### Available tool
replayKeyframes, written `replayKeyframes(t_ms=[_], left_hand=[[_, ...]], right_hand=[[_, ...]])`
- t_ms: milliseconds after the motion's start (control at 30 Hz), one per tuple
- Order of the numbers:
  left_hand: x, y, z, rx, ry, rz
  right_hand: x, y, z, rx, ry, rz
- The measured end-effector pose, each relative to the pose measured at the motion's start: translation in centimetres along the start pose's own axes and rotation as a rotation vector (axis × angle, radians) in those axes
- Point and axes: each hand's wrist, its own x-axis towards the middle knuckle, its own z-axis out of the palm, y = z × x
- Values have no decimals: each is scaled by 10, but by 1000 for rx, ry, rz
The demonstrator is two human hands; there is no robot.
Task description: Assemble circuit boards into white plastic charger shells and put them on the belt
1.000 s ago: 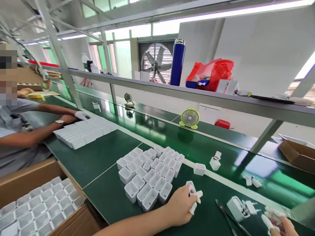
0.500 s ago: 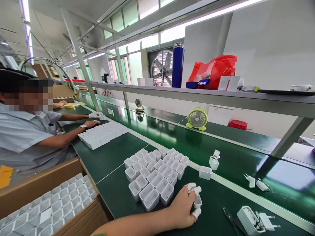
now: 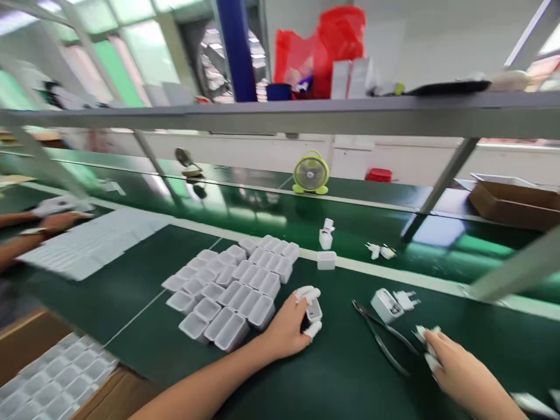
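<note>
My left hand, with white finger cots, rests on the green mat and pinches a small white plastic shell just right of a cluster of several white shells. My right hand, also in finger cots, hovers at the lower right with its fingertips bunched near black tweezers; what it holds, if anything, is blurred. A white charger body with a plug part lies beyond the tweezers.
A single shell and small parts lie by the glossy conveyor. A yellow mini fan stands behind. A cardboard box of shells sits lower left. Another person's hands work at rows of white pieces at the left.
The view has swung right and tilted down with motion blur. My right hand has come into view near the tweezers. My left hand stays pinched on the shell beside the cluster.
</note>
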Motion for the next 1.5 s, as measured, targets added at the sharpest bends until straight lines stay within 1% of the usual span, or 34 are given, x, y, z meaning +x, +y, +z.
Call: replayKeyframes(t_ms=[33, 67, 100, 167, 200, 233, 367, 400, 467, 567, 667, 733, 933, 1067, 1200, 1500], left_hand=[[-2, 0, -1, -22, -12, -21], [-3, -1, -2, -43, -29, -34], [-4, -2, -2, -61, -46, -45], [-6, -7, -3, -88, -84, -49], [-8, -10, -3, -83, -88, -56], [-10, -13, -3, -25, -86, -49], [-20, -23, -1, 96, -85, 0], [-22, -26, 0, 108, -90, -6], [-25, -31, 2, 126, -96, -19], [-27, -36, 4, 131, -103, -18], [-28, -35, 4, 110, -107, -23], [-26, -31, 3, 99, -102, -18], [-15, -13, -4, 120, -56, 29], [-17, -13, -4, 109, -89, -1], [-25, -12, 1, 102, -87, -89], [-28, -9, 2, 124, -116, -90]], right_hand=[[-11, -4, -9, 77, -19, -1], [-17, -10, -15, 108, -24, 15], [-18, -14, -19, 122, -21, 45], [-13, -17, -22, 149, 29, 98], [-10, -17, -23, 164, 67, 120], [-9, -16, -23, 182, 115, 136], [-12, -14, -26, 250, 354, 157], [-13, -13, -26, 258, 399, 154], [-14, -11, -26, 258, 447, 145], [-14, -8, -26, 238, 454, 140], [-13, -7, -26, 225, 474, 155], [-13, -7, -25, 225, 478, 163], [-8, 1, -18, 235, 391, 151], [-6, 6, -16, 197, 384, 173], [-8, 5, -16, 147, 331, 180], [-10, -2, -20, 134, 347, 223]])
